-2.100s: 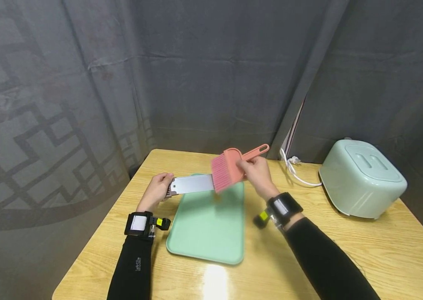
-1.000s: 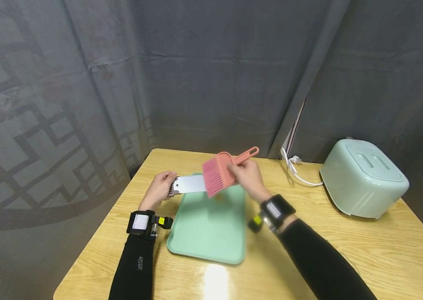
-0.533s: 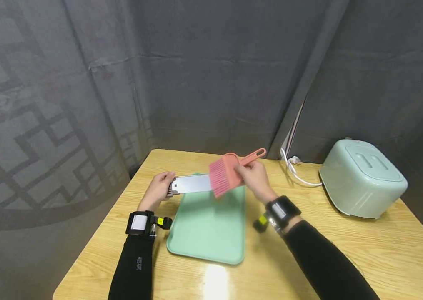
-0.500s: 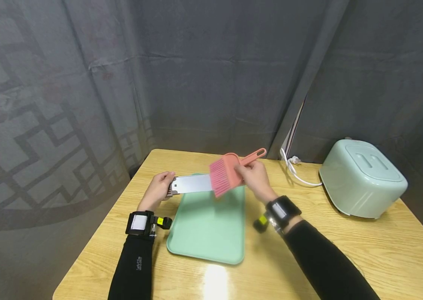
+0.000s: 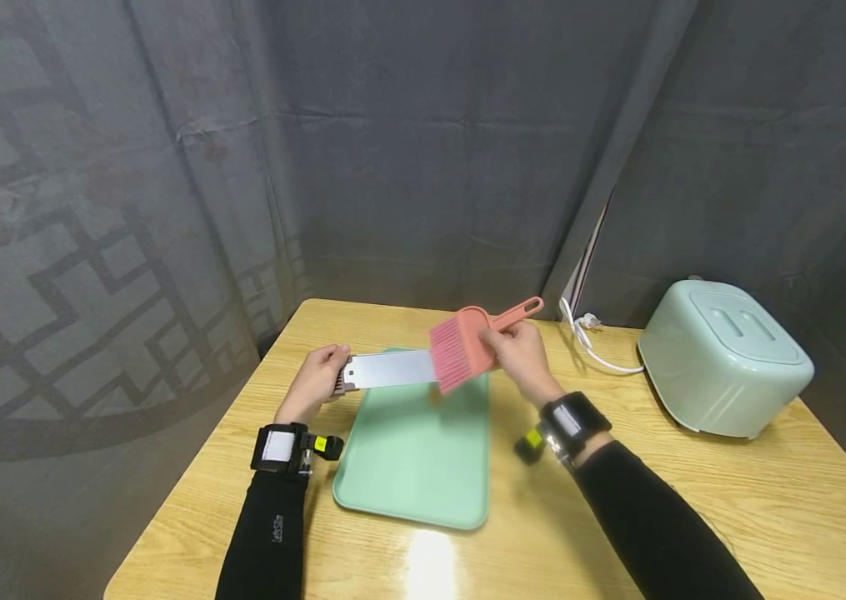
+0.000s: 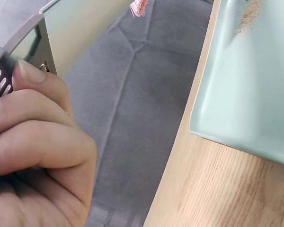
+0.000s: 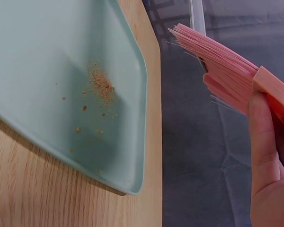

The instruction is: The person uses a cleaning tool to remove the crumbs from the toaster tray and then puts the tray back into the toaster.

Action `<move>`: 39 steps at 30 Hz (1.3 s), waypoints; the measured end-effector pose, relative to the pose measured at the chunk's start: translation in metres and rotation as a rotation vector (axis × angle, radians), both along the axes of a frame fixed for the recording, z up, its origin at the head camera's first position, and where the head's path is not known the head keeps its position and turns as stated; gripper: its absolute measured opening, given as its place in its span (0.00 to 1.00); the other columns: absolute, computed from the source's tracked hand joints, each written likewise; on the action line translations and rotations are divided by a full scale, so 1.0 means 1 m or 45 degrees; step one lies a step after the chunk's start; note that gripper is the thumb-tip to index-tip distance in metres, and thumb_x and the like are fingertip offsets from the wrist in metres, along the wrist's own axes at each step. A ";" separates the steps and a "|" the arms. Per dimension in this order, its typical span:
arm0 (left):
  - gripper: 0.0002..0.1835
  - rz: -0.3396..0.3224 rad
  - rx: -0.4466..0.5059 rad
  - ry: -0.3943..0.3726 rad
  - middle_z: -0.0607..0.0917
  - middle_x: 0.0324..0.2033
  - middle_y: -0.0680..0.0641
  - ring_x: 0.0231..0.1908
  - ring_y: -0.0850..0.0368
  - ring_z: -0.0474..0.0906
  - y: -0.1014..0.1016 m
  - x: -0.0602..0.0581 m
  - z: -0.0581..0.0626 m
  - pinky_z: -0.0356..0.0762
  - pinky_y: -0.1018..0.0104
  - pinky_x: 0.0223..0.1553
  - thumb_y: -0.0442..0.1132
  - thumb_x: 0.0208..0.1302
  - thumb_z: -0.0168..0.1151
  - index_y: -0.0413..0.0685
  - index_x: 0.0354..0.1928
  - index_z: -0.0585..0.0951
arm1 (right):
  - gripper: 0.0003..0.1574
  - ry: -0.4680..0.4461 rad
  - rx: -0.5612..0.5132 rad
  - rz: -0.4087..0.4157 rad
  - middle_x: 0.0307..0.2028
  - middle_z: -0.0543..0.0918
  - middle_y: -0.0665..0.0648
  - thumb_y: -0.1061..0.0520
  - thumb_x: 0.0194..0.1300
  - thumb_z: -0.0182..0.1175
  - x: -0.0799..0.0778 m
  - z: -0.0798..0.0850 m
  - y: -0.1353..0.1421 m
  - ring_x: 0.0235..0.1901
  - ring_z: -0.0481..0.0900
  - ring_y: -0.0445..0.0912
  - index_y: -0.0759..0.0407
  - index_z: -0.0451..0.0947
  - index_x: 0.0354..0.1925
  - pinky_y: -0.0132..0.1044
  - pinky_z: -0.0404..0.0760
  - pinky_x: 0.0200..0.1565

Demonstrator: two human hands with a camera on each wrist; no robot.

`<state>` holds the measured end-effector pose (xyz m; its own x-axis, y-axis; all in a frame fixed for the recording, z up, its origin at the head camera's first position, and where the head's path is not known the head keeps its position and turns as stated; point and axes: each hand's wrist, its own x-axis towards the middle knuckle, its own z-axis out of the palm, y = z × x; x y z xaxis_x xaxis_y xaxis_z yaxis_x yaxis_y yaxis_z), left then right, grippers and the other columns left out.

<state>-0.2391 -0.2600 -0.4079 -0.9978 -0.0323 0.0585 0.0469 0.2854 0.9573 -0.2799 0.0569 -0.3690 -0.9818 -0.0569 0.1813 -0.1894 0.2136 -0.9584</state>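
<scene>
My left hand grips the grey slotted end of a toaster's metal crumb tray, raised above the far part of a mint-green tray. With the right hand I hold a pink-bristled brush by its coral body, its handle pointing up and right. The bristles lie over the right end of the crumb tray and hide it. In the right wrist view, brown crumbs are scattered on the green tray below. The left wrist view shows my thumb pressed on the crumb tray's grey end.
A mint-green toaster stands at the right of the wooden table. Its white cord curls toward the back edge. Grey curtains hang behind and at the sides.
From a second ago, my right hand and the brush have moved right, so more of the crumb tray shows. The left hand and crumb tray stay nearly in place.
</scene>
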 end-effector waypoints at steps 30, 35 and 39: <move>0.24 -0.001 -0.098 -0.004 0.75 0.26 0.46 0.22 0.57 0.72 0.000 0.005 0.000 0.69 0.69 0.20 0.56 0.71 0.41 0.40 0.41 0.74 | 0.12 0.111 -0.017 0.044 0.30 0.83 0.71 0.61 0.59 0.58 0.036 0.031 -0.028 0.25 0.81 0.53 0.70 0.79 0.39 0.34 0.81 0.24; 0.23 0.001 -0.105 0.014 0.74 0.25 0.46 0.21 0.57 0.72 -0.006 0.010 0.000 0.69 0.68 0.19 0.54 0.72 0.40 0.39 0.40 0.73 | 0.12 0.122 0.021 0.092 0.31 0.83 0.73 0.61 0.60 0.57 0.045 0.037 -0.039 0.25 0.81 0.54 0.72 0.77 0.38 0.35 0.81 0.24; 0.23 -0.005 -0.088 0.013 0.74 0.25 0.47 0.21 0.57 0.71 -0.005 0.011 0.001 0.68 0.69 0.18 0.54 0.72 0.41 0.39 0.41 0.73 | 0.13 0.107 0.037 0.103 0.32 0.83 0.74 0.61 0.61 0.56 0.045 0.036 -0.039 0.26 0.81 0.55 0.73 0.77 0.38 0.37 0.81 0.25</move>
<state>-0.2286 -0.2655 -0.4065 -0.9972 -0.0241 0.0707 0.0578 0.3505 0.9348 -0.2347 0.0182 -0.3332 -0.9551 -0.1416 0.2601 -0.2867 0.2217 -0.9320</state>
